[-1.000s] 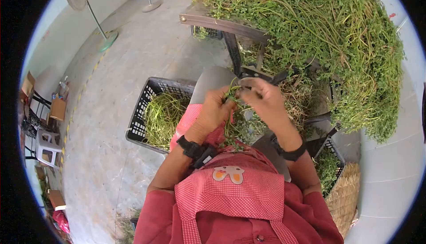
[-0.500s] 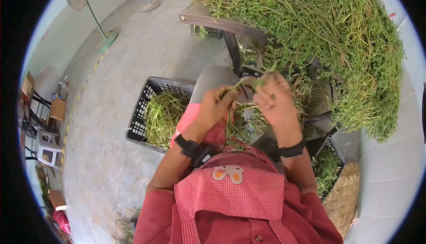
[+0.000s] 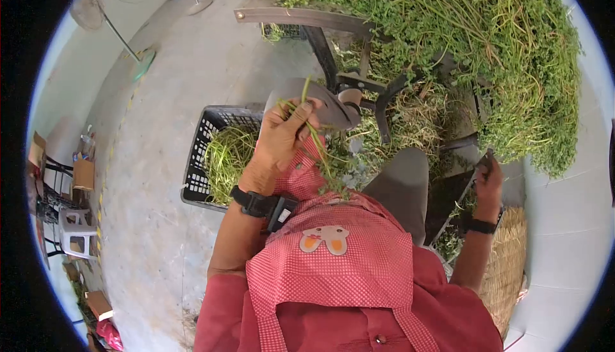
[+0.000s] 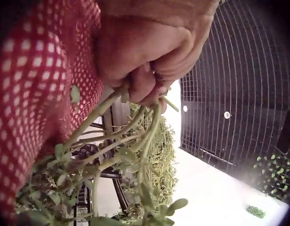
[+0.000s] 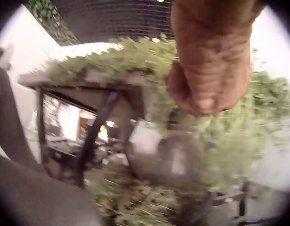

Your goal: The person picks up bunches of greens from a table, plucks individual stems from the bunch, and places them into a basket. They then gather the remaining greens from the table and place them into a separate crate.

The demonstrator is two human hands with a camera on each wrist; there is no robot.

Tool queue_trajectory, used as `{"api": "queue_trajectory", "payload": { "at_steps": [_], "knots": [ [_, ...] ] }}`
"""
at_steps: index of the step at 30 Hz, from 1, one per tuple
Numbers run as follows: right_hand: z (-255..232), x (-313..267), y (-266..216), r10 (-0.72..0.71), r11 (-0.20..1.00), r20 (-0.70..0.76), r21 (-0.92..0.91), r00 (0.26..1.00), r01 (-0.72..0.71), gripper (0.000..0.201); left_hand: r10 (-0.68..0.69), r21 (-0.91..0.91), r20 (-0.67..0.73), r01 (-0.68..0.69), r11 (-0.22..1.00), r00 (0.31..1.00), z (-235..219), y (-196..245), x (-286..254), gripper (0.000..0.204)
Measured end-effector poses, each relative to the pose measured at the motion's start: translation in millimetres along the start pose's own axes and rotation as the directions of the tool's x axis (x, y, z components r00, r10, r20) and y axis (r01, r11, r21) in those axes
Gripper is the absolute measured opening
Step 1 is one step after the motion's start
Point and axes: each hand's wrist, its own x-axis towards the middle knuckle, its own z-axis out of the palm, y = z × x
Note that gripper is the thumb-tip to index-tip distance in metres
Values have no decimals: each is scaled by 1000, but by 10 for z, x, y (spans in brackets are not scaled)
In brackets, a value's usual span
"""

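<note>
In the head view my left hand point(image 3: 282, 137) pinches several green stems point(image 3: 312, 124) between thumb and fingers, above the lap. Their leafy ends hang down toward the red checked apron point(image 3: 346, 262). The left wrist view shows those stems point(image 4: 149, 129), with small rounded leaves, coming out below the curled fingers. My right hand point(image 3: 489, 188) is out at the far right, beside the drooping edge of the green heap point(image 3: 532, 121). Its fingers look curled in the blurred right wrist view, and I cannot tell whether they hold anything.
A black crate point(image 3: 191, 176) with pale green stems stands on the floor at the left. The heap lies on a dark-edged table point(image 3: 288, 16); loose stalks point(image 3: 416, 121) lie beneath it. Greens show in a container point(image 3: 448, 243) at the right, near a straw mat point(image 3: 506, 249).
My right hand has parted from the left and swung far right. The left hand has shifted a little up and left, still pinching stems. The head view has turned slightly.
</note>
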Motion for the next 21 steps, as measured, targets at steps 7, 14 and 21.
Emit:
{"api": "queue_trajectory", "payload": {
  "at_steps": [7,14,21],
  "knots": [
    [-716,-190,296,110,934,-168,-320,980,-159,57,8,-34,31,-7,999,999,46,40,8,18],
    [2090,-310,-2164,-369,897,538,419,758,140,46,22,-11,14,-22,1000,1000,107,59,25,15],
    [3070,-962,-2523,-499,843,528,112,687,526,32,75,-119,-1,-75,990,997,104,114,15,15]
  ]
}}
